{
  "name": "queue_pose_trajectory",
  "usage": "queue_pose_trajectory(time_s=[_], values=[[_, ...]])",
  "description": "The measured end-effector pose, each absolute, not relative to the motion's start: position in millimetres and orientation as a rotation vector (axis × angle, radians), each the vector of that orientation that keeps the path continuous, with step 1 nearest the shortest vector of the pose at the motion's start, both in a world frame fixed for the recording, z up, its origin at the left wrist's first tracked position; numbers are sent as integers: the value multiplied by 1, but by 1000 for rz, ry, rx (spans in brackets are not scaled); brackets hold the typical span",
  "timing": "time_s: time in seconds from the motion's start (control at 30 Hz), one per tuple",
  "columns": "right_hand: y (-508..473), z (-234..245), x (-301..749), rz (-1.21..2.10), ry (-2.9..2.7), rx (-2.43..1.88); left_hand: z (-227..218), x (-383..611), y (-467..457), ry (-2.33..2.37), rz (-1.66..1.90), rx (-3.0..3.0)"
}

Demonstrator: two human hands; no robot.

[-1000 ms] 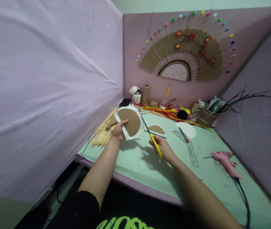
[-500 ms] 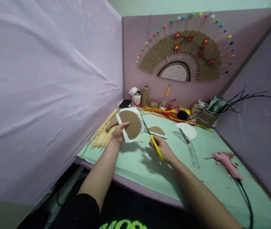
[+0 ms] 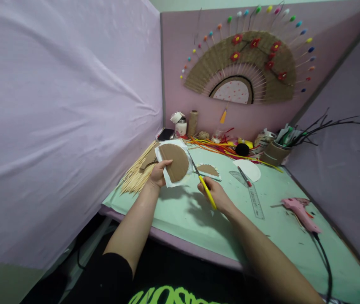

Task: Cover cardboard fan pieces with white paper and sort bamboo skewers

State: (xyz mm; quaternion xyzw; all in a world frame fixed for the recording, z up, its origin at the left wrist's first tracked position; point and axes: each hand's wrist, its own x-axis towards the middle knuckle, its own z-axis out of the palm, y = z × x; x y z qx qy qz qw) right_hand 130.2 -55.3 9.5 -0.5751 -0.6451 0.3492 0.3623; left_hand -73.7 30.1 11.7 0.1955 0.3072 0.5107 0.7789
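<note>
My left hand (image 3: pixel 158 174) is closed on a brown cardboard half-disc backed with white fabric (image 3: pixel 175 162), held up above the green table (image 3: pixel 198 215). My right hand (image 3: pixel 215 193) grips yellow-handled scissors (image 3: pixel 205 188); their blades reach to the right edge of the white fabric. A second, smaller brown half-disc with a white border (image 3: pixel 208 170) lies on the table just behind the scissors.
A bundle of wooden skewers (image 3: pixel 137 171) lies at the left. A white half-disc (image 3: pixel 249 169), a clear ruler (image 3: pixel 254 196) with a red pen and a pink glue gun (image 3: pixel 298 210) lie to the right. A pen cup (image 3: pixel 276 152), coloured sticks and jars line the back wall under a decorated fan (image 3: pixel 246 69).
The cardboard piece has turned slightly in my left hand and the scissors have shifted a little along its edge. The view tilted down slightly.
</note>
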Motion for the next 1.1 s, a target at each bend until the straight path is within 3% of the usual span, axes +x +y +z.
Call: queue_pose_trajectory(time_s=[1.1], values=[[-53, 7, 135, 855, -1738, -1481, 16, -75, 25, 699, 1047, 514]])
